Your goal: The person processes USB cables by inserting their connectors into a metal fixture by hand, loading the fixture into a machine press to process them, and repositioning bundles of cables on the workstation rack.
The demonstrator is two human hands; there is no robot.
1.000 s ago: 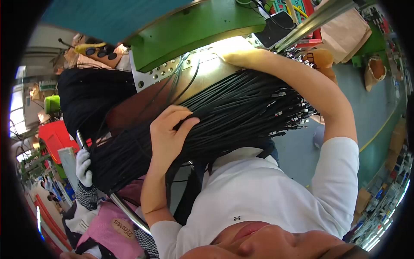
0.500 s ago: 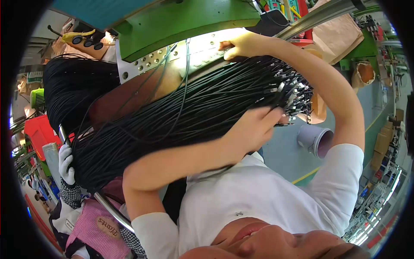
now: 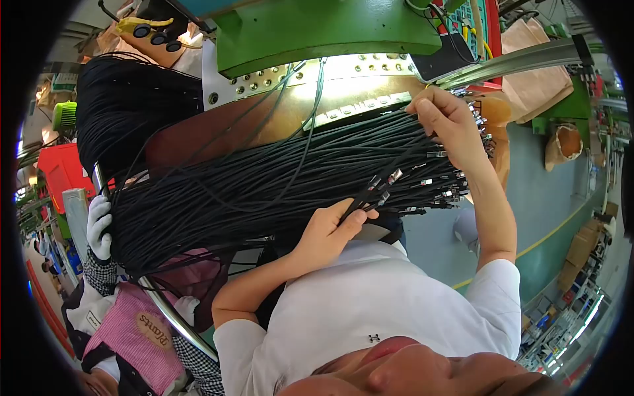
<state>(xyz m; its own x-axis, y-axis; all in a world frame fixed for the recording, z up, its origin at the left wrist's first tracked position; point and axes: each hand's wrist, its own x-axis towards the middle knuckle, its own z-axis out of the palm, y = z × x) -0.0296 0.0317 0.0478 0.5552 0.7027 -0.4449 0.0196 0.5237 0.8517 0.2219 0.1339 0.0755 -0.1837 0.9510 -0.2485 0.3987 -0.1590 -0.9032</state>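
A thick bundle of black cables point(image 3: 264, 175) lies across the bench, its metal-tipped connector ends to the right. My left hand point(image 3: 330, 231) is closed around a few cables at the bundle's near edge, their connector tips point(image 3: 383, 186) sticking up past the fingers. Over the far right part of the bundle, my right hand point(image 3: 452, 125) has its thumb and fingers pinched together beside the end of a metal strip point(image 3: 360, 107). What lies between those fingertips is too small to make out.
A green machine body point(image 3: 323, 33) overhangs a lit plate with holes. A metal rail point(image 3: 515, 64) runs at upper right. Another person's white-gloved hand point(image 3: 99, 228) rests by a curved metal bar point(image 3: 165, 310) at left. A grey bucket point(image 3: 465, 228) stands on the floor.
My left hand has drawn back left from the connector ends with a few cables in it. My right hand has left the lit plate and come right and nearer, over the bundle.
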